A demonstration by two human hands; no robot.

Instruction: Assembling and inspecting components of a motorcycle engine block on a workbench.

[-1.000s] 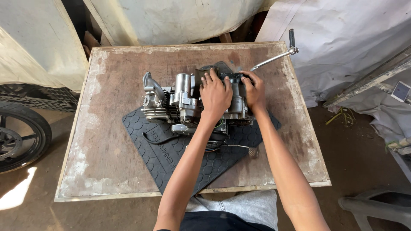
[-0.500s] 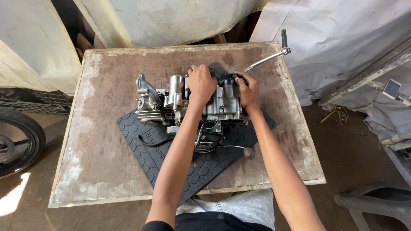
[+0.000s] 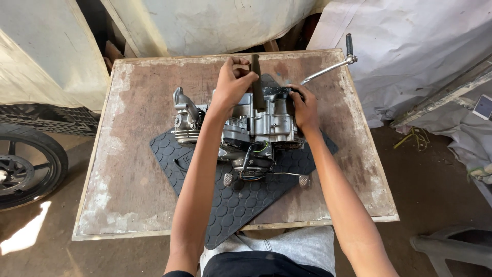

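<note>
— See how the left hand point(image 3: 233, 79) is closed round that dark, flat upright bar point(image 3: 255, 77) on top of the grey metal motorcycle engine point(image 3: 241, 125)? If that grip slips, I'd say the knuckles land on the casing.

— And the right hand point(image 3: 306, 107)?

— Fingers curled over the engine's far right end, pressing down to steady it. Both forearms reach out straight from the near edge of the table, the left wrist cocked upward.

— The engine could shift, though?

— Possibly. It sits on a black rubber mat with a hexagon pattern point(image 3: 230, 205), about mid-table, so it shouldn't slide easily. But the long silver kick lever with a black tip point(image 3: 330, 64) juts towards the far right corner of the worn wooden table point(image 3: 128, 169); a jolt might swing it.

— Anything else nearby?

— A black motorcycle wheel point(image 3: 25, 166) off the left edge.
</note>
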